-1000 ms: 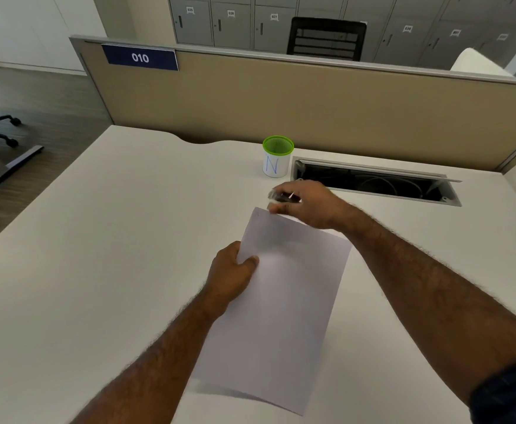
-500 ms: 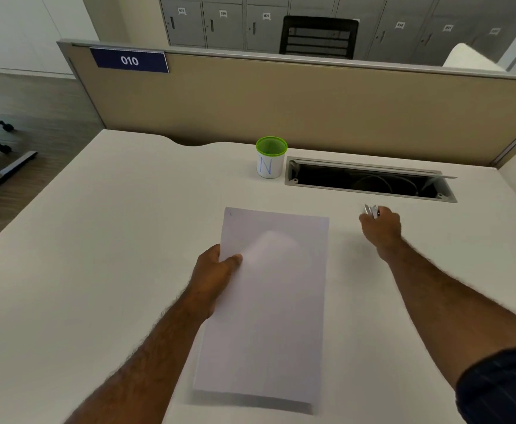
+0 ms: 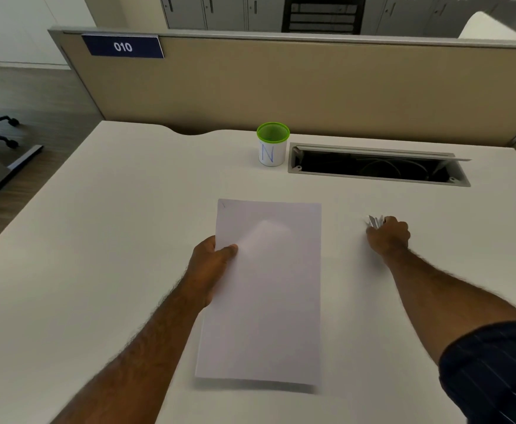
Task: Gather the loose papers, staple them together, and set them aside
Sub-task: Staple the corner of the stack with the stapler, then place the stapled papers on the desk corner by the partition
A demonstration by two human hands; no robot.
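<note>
Your left hand pinches the left edge of one white paper stack, its sheets too flush to count, held just above the white counter. Your right hand is clenched around one small silver stapler well right of it. One green-rimmed white cup stands beyond.

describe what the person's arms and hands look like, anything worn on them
Both hands, the left hand and the right hand, are bare, with no gloves, rings or watch visible. The forearms are bare and hairy. The right arm has a dark navy pinstriped sleeve pushed up high.
</note>
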